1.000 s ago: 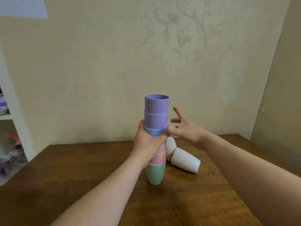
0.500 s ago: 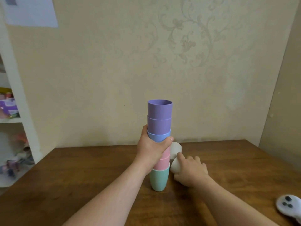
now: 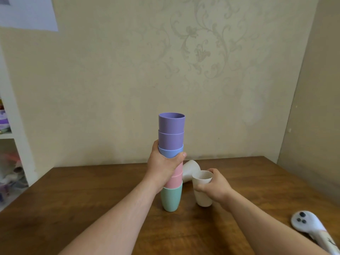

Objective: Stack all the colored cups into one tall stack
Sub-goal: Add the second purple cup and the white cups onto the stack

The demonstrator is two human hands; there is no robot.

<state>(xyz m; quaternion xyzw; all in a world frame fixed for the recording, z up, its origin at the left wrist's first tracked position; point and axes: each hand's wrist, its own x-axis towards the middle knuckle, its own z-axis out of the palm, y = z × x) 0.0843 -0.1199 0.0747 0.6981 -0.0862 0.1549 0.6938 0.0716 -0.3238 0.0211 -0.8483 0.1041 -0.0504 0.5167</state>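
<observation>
Wooden table (image 3: 92, 199): right fingers (image 3: 200, 190) wrap white cup (image 3: 203, 190); left hand (image 3: 161, 168) grips stack (image 3: 171, 162).

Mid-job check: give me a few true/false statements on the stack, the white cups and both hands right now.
1. The left hand grips the stack around its middle. True.
2. The top cup is green. False: purple; the green cup is at the bottom.
3. The right hand holds a white cup upright. True.
4. The second white cup is already on the stack. False: it lies on its side on the table.
</observation>
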